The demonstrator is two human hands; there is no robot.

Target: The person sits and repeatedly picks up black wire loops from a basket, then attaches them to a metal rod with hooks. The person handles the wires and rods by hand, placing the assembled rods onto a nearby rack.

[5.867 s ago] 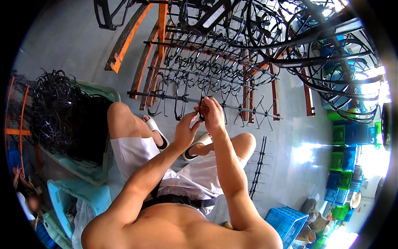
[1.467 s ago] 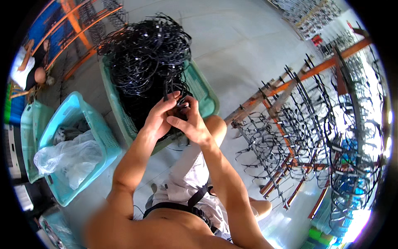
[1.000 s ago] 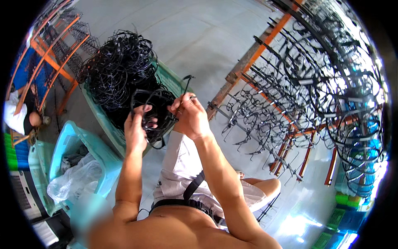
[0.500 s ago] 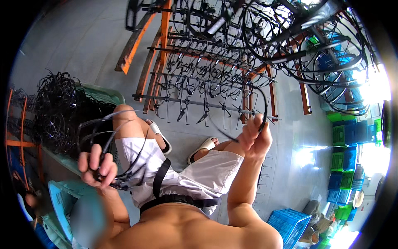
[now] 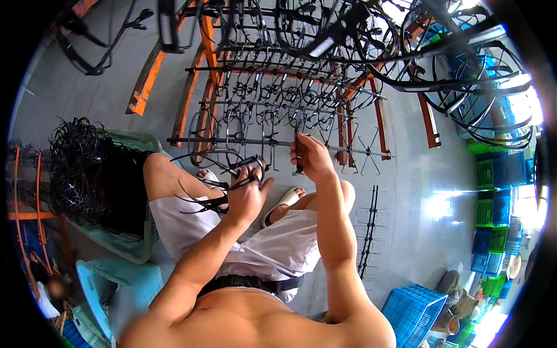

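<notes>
A bunch of thin, glossy black curved strips [image 5: 200, 203] is gripped in my left hand [image 5: 246, 191], their ends fanning out over my left knee. My right hand [image 5: 314, 156] is closed with its fingertips on a dark, narrow black piece [image 5: 299, 155], which looks like one of the same strips. It is right at the lowest bar [image 5: 229, 140] of the hook rack, and my fingers hide part of the piece. Black hooks along that bar carry more black pieces to the left of my right hand. Bare hooks [image 5: 366, 152] stick out to its right.
Orange rack posts [image 5: 144, 87] stand ahead. Large black hoops [image 5: 464, 87] hang close overhead at the upper right. A green crate [image 5: 116, 240] heaped with black strips [image 5: 81, 168] stands left, near a light-blue basket [image 5: 96, 284]. A blue crate [image 5: 415, 313] sits at lower right. A hooked bar [image 5: 368, 232] lies on the floor.
Both hands have moved inward and forward to the rack, the left from beside my thigh with its bunch, the right with the strip it held. My view has shifted slightly.
</notes>
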